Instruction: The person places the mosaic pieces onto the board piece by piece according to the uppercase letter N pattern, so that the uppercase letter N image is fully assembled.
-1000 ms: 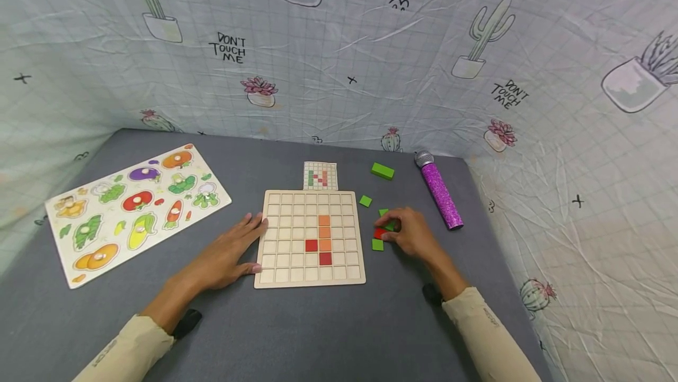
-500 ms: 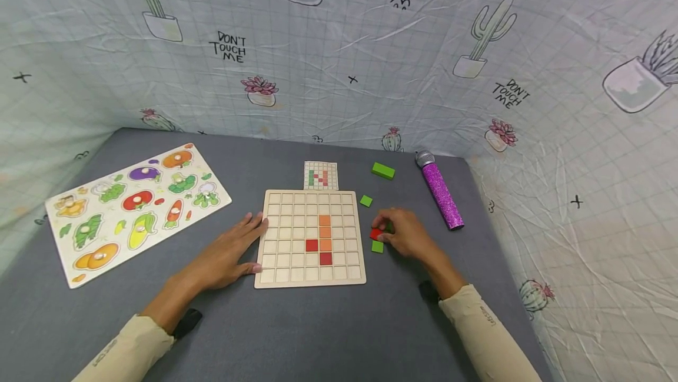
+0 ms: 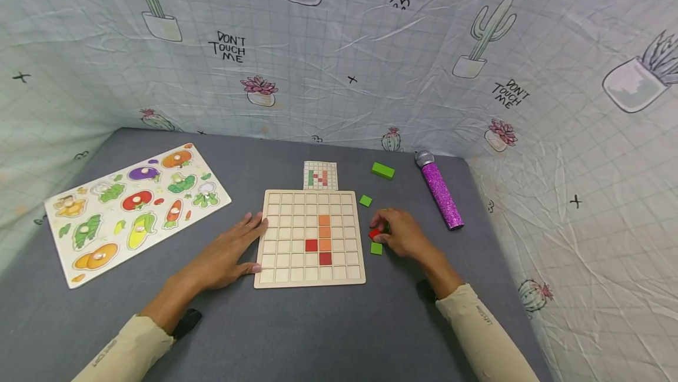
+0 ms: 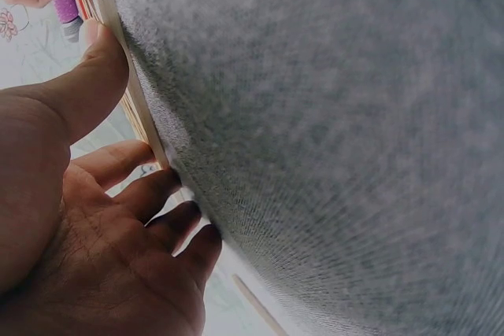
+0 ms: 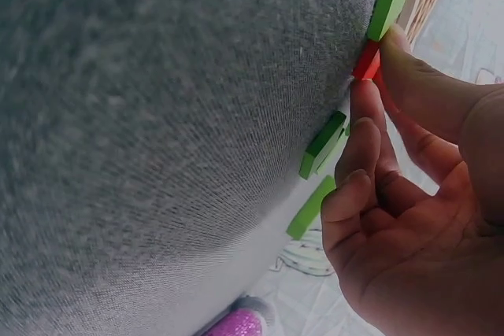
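My left hand (image 3: pixel 229 254) lies with fairly straight fingers against the left edge of a wooden grid board (image 3: pixel 291 277). In the left wrist view its thumb and fingertips touch the board's side. Right of the board, my right hand (image 3: pixel 404 233) pinches a small red square tile (image 5: pixel 366 59) between thumb and fingers, low at the tabletop. A green tile (image 3: pixel 376 248) lies just in front of the red one. More green tiles (image 5: pixel 323 145) sit beside the fingers, partly hidden in the head view. On the board are an orange column (image 3: pixel 325 232) and two red squares (image 3: pixel 311 245).
A pattern card (image 3: pixel 320 176) touches the board's far edge. Another green tile (image 3: pixel 365 201) and a green block (image 3: pixel 383 170) lie beyond my right hand. A glittery purple microphone (image 3: pixel 442 193) rests far right. A vegetable puzzle board (image 3: pixel 119 226) lies left on the grey table (image 3: pixel 339 335).
My right hand has slid slightly left with the red tile, and the green tile in front shifted a little nearer. The left hand has stayed still.
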Tool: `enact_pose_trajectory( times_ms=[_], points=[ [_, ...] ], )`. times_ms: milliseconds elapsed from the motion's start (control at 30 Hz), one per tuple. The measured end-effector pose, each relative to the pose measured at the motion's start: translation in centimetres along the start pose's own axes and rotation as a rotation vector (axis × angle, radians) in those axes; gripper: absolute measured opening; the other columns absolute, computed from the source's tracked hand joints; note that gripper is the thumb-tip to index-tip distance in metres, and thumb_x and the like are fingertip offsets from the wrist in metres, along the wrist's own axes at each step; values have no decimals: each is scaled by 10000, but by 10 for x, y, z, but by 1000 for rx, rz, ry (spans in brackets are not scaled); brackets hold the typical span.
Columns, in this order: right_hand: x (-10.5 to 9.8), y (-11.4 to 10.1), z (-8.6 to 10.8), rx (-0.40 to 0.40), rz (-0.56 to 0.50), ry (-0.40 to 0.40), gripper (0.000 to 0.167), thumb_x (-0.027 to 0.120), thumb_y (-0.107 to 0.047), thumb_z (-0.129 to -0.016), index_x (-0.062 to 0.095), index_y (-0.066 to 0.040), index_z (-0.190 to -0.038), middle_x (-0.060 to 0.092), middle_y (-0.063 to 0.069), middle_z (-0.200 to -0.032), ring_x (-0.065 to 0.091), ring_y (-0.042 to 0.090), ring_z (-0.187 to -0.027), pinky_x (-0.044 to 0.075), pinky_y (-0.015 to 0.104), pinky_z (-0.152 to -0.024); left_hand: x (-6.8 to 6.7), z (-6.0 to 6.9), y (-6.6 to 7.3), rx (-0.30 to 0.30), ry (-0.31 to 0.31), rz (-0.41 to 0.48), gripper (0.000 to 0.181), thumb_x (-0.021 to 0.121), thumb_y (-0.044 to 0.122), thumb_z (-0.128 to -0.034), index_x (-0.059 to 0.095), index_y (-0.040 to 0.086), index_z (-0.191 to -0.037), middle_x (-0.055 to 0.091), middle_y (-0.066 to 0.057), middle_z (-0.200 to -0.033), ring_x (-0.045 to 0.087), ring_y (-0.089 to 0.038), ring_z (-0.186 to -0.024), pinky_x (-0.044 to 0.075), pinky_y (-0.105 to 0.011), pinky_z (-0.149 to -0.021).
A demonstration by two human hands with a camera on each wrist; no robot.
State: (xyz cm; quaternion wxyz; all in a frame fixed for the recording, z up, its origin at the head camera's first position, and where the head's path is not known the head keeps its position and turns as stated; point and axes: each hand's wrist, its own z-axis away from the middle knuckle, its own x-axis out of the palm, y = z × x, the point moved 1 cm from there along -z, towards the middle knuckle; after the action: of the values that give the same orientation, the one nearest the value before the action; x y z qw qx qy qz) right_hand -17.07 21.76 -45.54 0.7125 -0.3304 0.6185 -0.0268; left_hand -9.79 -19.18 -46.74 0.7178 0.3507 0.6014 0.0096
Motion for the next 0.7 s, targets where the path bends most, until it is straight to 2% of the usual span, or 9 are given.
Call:
enact_pose_trajectory(
  times_ms=[133, 300, 500, 700],
  points=[
    [1, 0, 0, 38, -11, 1, 200, 897, -96, -850, 714, -106, -929, 688, 54, -879, 616, 200, -816, 471, 337, -752, 0, 0, 0, 3, 2, 4, 925, 816, 322, -933, 329, 20, -1659, 260, -231, -1746, 218, -500, -1616, 253, -686, -1247],
    [2, 1, 1, 42, -20, 16, 230, 911, -102, -832, 692, -114, -899, 692, 47, -856, 589, 167, -766, 455, 311, -721, 0, 0, -1, 1, 1, 4, 930, 816, 331, -932, 328, 18, -1659, 256, -232, -1747, 217, -498, -1617, 253, -685, -1247],
    [3, 3, 1, 76, -102, 77, 196, 912, -101, -829, 730, -122, -898, 693, 6, -804, 554, 116, -668, 456, 277, -643, 1, 0, -2, 2, 2, 2, 928, 813, 338, -935, 326, 27, -1662, 259, -224, -1749, 217, -494, -1618, 255, -687, -1246],
    [3, -4, 1, 132, -143, 135, 158, 914, -151, -842, 765, -176, -888, 728, -33, -793, 549, 126, -653, 448, 276, -618, 1, 1, -1, 7, 5, 3, 919, 810, 335, -938, 333, 27, -1660, 266, -226, -1746, 221, -498, -1615, 254, -689, -1244]
  ],
)
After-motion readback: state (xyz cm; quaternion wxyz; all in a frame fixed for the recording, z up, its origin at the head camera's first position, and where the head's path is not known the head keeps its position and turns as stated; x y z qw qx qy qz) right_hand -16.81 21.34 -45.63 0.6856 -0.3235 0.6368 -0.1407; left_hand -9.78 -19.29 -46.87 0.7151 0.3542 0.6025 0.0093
